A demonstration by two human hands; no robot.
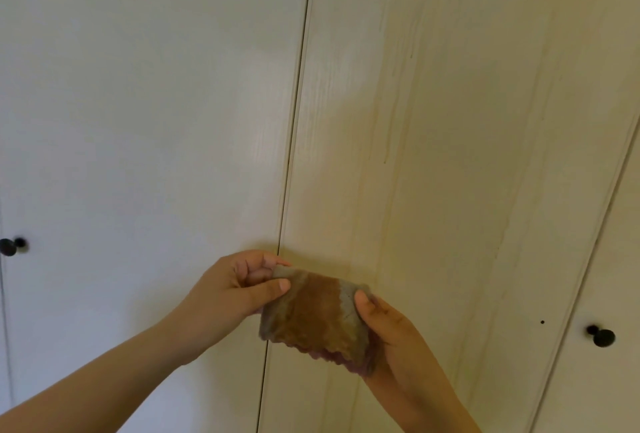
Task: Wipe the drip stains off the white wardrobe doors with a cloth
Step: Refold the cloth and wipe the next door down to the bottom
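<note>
A grey, brown-stained cloth (313,316) is pinched at its ends by the left hand (239,289) and right hand (388,328) before the streaked wardrobe door (450,138)

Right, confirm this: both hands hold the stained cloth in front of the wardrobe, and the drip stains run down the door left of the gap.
Wrong on one point. In the head view the left hand and right hand do hold the stained cloth in front of the wardrobe, but the drip stains run down the door right of the gap, not the one left of it.
</note>
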